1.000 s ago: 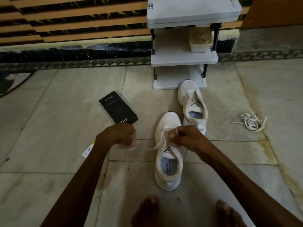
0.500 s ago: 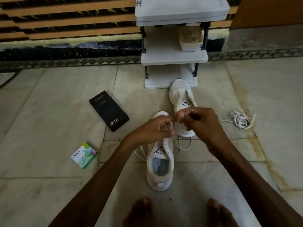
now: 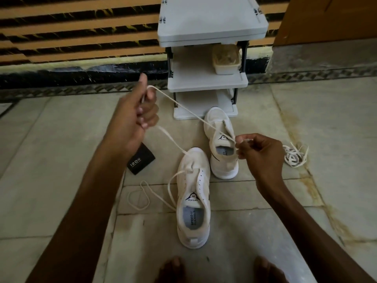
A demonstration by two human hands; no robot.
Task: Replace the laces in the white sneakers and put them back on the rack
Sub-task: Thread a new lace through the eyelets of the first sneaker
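Home entryway — shoe rack (image 3: 208,82), tiled floor (image 3: 61,139)

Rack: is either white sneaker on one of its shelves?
No, both the near sneaker and the far sneaker stand on the floor in front of the rack.

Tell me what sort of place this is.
Probably a home entryway or hallway, though I can't be sure: a small grey shoe rack stands against the wall, the floor is pale stone tile, and bare feet show near two white sneakers.

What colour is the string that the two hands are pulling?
Off-white, nearly cream. The lace shows best in the head view.
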